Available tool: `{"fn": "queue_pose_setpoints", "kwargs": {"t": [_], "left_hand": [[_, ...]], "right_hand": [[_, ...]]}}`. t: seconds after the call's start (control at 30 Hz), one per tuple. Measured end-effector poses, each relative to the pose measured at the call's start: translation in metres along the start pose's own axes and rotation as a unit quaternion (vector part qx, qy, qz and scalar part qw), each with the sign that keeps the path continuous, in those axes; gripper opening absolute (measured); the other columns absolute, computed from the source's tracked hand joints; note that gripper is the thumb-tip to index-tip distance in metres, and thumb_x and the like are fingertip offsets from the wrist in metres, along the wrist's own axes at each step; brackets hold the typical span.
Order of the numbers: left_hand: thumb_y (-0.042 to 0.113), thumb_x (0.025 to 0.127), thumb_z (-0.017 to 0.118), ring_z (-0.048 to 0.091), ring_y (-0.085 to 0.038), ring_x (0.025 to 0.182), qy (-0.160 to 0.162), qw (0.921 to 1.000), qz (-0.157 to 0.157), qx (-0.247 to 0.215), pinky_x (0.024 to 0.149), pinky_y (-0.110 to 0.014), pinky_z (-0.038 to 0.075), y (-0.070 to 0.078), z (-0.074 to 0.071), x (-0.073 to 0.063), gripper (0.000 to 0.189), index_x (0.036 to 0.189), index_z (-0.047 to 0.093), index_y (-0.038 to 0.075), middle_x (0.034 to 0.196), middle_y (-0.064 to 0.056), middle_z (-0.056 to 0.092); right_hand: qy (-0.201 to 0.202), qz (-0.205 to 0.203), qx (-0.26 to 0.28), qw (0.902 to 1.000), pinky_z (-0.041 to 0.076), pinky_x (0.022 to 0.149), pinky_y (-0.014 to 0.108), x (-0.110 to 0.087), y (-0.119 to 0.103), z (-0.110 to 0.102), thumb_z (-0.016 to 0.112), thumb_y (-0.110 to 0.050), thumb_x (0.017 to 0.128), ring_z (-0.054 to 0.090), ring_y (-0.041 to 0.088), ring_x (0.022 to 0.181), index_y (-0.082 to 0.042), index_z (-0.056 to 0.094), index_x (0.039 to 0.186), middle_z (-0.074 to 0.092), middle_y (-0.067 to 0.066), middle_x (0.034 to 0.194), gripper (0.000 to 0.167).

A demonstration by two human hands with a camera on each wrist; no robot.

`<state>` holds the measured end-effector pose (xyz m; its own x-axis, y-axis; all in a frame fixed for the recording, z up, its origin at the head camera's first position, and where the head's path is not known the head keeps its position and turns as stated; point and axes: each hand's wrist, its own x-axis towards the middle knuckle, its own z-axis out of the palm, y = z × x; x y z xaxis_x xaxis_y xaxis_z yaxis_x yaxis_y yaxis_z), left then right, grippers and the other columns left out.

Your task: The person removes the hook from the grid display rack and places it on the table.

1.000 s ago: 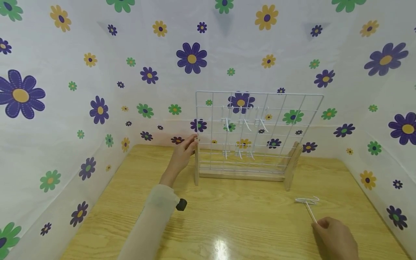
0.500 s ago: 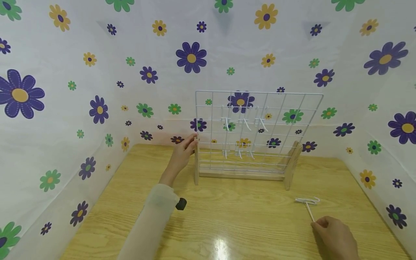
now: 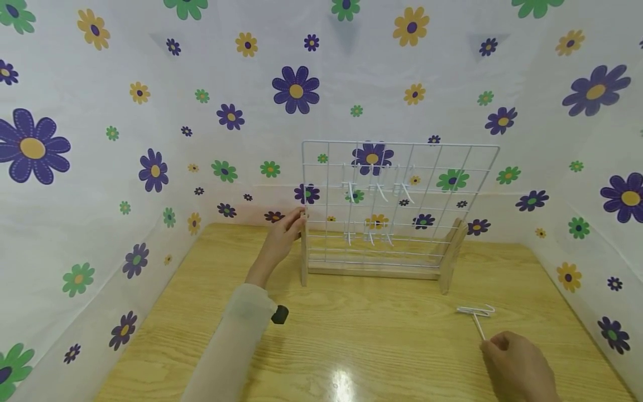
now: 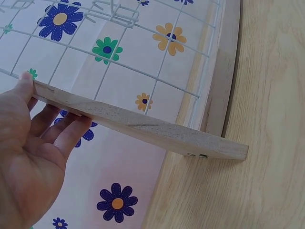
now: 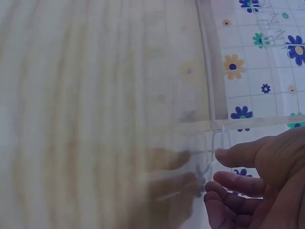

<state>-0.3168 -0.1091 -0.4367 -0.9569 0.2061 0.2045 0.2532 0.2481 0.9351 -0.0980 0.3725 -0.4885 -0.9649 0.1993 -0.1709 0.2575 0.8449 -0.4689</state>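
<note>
A white wire grid panel (image 3: 402, 143) stands in a wooden frame with two side uprights and a low crossbar. My left hand (image 3: 276, 241) grips the left upright (image 3: 303, 254). The left wrist view shows the thumb on one face of that wooden upright (image 4: 143, 125) and the fingers under the other. At the front right, my right hand (image 3: 522, 365) pinches the stem of a white wire hook (image 3: 479, 325) between thumb and fingers, its double-wire crosspiece pointing away. In the right wrist view the hook (image 5: 220, 138) is partly hidden and hard to make out.
Several white hooks (image 3: 380, 192) hang on the grid in two rows, left of its right side. The right upright (image 3: 453, 254) leans outward. A wood-grain table (image 3: 351, 335) lies beneath, bounded by flower-print sheeting (image 3: 261, 123) at the back and sides.
</note>
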Motion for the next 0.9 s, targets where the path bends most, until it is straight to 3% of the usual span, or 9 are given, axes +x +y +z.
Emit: {"fn": "queue_pose_setpoints", "kwargs": {"t": [0.17, 0.4, 0.63, 0.9], "left_hand": [[0.040, 0.110, 0.051, 0.053, -0.036, 0.137, 0.001, 1.0000, 0.001, -0.005, 0.105, -0.040, 0.055, 0.001, 0.001, -0.001, 0.051, 0.157, 0.048, 0.020, 0.156, -0.012, 0.049], [0.040, 0.110, 0.049, 0.051, -0.036, 0.139, -0.002, 1.0000, -0.001, -0.002, 0.106, -0.040, 0.053, 0.002, 0.001, -0.001, 0.054, 0.158, 0.044, 0.015, 0.158, -0.011, 0.046], [0.041, 0.110, 0.049, 0.050, -0.035, 0.139, -0.002, 1.0000, 0.005, 0.006, 0.107, -0.040, 0.053, 0.002, 0.000, -0.001, 0.054, 0.158, 0.044, 0.017, 0.158, -0.010, 0.047], [0.041, 0.110, 0.049, 0.051, -0.035, 0.139, -0.002, 0.9999, 0.011, 0.002, 0.106, -0.040, 0.053, 0.002, 0.001, -0.001, 0.055, 0.158, 0.045, 0.016, 0.155, -0.012, 0.050]], "right_hand": [[0.051, -0.035, 0.004, 0.9981, 0.056, 0.056, 0.038, 0.001, -0.008, -0.009, 0.061, -0.033, 0.104, 0.067, 0.025, 0.075, 0.013, 0.066, 0.112, 0.073, 0.018, 0.093, 0.047], [0.151, -0.081, 0.034, 0.9846, 0.048, 0.043, 0.029, 0.002, -0.031, -0.021, 0.060, -0.028, 0.105, 0.064, 0.021, 0.063, 0.016, 0.065, 0.114, 0.073, 0.025, 0.094, 0.045], [0.184, -0.095, 0.058, 0.9765, 0.054, 0.052, 0.031, 0.006, -0.064, -0.038, 0.057, -0.035, 0.107, 0.070, 0.027, 0.073, 0.012, 0.066, 0.119, 0.073, 0.024, 0.100, 0.049], [0.232, -0.131, 0.084, 0.9602, 0.048, 0.048, 0.022, 0.007, -0.101, -0.045, 0.064, -0.029, 0.104, 0.063, 0.012, 0.071, 0.007, 0.069, 0.120, 0.073, 0.020, 0.100, 0.039]]}}
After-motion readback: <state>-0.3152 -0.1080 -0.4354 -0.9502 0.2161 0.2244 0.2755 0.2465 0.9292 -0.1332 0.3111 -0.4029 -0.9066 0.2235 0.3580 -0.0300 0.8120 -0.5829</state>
